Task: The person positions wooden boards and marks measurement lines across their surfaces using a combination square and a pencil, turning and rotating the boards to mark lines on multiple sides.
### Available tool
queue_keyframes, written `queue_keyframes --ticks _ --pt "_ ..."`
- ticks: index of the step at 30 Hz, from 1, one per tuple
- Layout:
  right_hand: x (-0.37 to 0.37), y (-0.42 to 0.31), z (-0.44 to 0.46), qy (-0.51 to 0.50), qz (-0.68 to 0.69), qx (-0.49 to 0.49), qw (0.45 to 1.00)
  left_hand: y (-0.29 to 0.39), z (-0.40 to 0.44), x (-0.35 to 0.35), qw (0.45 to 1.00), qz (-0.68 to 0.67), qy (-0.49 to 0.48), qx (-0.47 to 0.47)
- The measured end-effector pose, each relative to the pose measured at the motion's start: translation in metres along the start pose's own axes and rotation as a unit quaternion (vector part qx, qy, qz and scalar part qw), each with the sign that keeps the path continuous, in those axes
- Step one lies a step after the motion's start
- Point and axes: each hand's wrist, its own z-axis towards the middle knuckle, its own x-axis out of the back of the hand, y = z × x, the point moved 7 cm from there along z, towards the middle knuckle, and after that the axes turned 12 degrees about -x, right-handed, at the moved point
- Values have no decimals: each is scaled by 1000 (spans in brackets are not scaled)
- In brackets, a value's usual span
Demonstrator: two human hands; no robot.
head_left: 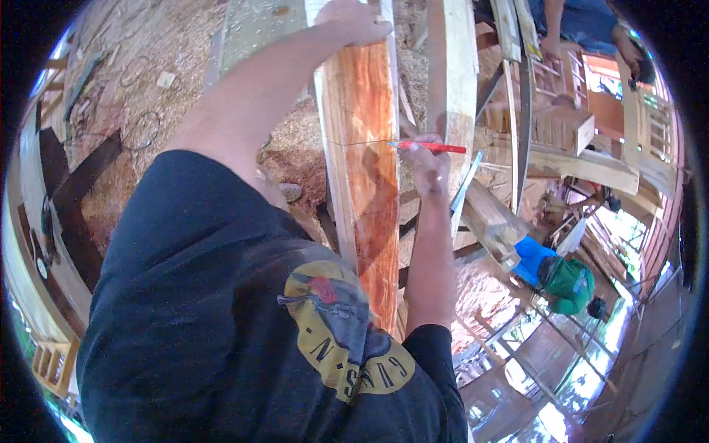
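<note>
A long reddish-brown wooden plank (362,96) with a paler left strip runs away from my body. My right hand (428,166) pinches a red pencil (443,148), its tip at the plank's right edge. A thin dark line crosses the wood level with that tip, and another faint line lies nearer to me. At the far part of the plank, my left hand (354,22) presses down with its fingers curled at the right edge. The top of the frame partly cuts it off.
A pale beam (452,81) runs alongside on the right. Wood shavings (170,44) cover the ground at left. A person in a green shirt (569,286) bends over at right, and another person's hand (628,52) shows at upper right. Stacked timber (565,129) stands nearby.
</note>
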Motion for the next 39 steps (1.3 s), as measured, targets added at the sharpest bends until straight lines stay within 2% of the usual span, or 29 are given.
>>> queue_keyframes --ticks 3,4,7,11,14,17,24,33,36,39 --pt "2 4 -1 -11 17 -23 1000 -2 1 -1 1000 0 -12 19" --pt "4 7 4 -19 -5 3 1000 -2 2 -6 999 36 31 13" --pt "8 11 5 10 -36 9 999 -4 7 -11 997 43 65 -19" --pt "-1 1 1 22 -8 35 999 7 -1 -1 999 13 -30 15" --pt "3 4 3 32 -35 34 998 -13 19 -23 992 86 86 -18" --pt "1 4 2 34 -29 29 999 -6 12 -14 997 65 48 -10" --pt "-2 2 -3 37 0 21 999 -10 16 -21 994 85 63 -25" --pt "-7 -4 -3 48 -40 56 997 -10 18 -20 995 82 44 -23" --pt "-6 -1 -1 46 -39 54 997 -12 18 -21 993 88 65 -34" --pt "-4 -3 -9 70 -94 21 993 -12 17 -21 994 92 59 -28"
